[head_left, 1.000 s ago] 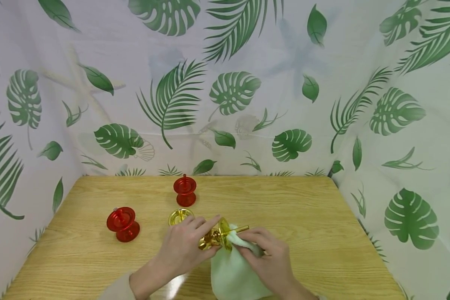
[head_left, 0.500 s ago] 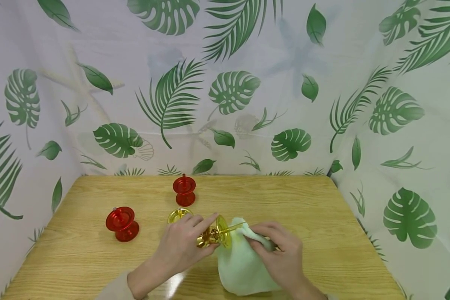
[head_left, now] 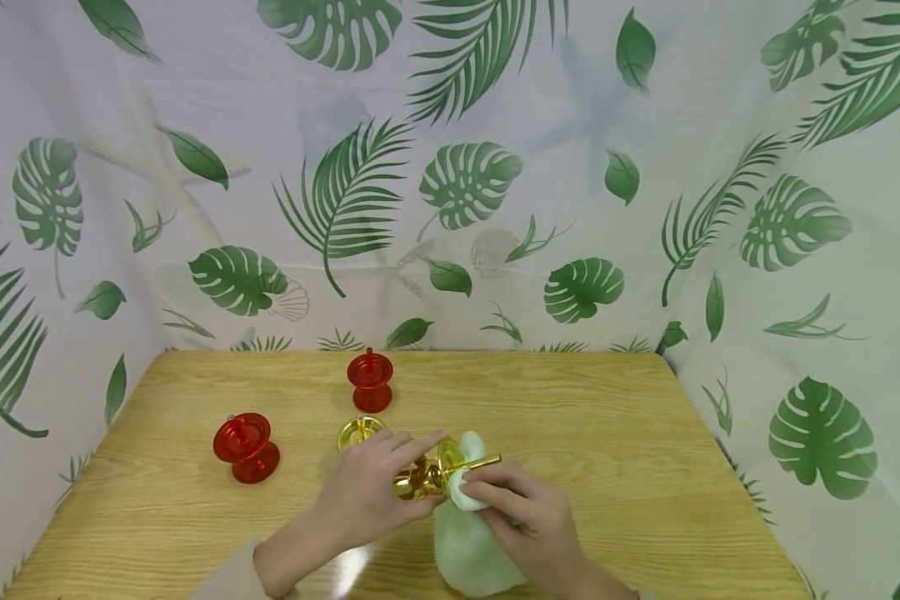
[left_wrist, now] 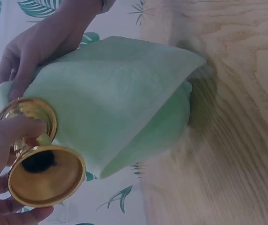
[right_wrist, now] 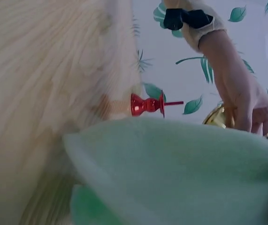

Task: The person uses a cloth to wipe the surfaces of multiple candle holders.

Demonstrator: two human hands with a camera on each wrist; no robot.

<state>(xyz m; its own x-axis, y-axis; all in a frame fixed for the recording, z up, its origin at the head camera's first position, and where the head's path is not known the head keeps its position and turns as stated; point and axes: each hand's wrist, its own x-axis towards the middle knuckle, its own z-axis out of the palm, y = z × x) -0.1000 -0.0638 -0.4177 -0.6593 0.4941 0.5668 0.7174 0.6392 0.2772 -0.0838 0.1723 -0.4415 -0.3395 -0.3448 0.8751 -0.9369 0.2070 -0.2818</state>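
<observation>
My left hand (head_left: 371, 483) grips a shiny gold candlestick (head_left: 418, 479) by its stem, tilted sideways with its thin rod pointing right. In the left wrist view the candlestick's hollow round base (left_wrist: 47, 176) faces the camera. My right hand (head_left: 528, 517) pinches a pale green cloth (head_left: 468, 492) against the rod, close by the dish. The rest of the cloth hangs below the fingers, and it fills much of the right wrist view (right_wrist: 180, 168). Just behind my left hand stands a second gold candlestick (head_left: 360, 429), its lower part hidden by that hand.
Two red candlesticks stand upright on the wooden table (head_left: 607, 417): one red candlestick (head_left: 246, 447) at the left, the other red candlestick (head_left: 371, 382) near the back edge. A leaf-patterned curtain (head_left: 487, 275) encloses the table at the back and sides.
My right hand and the cloth slid out along the rod to the right, then came back left toward the dish. My left hand keeps its grip almost in place.
</observation>
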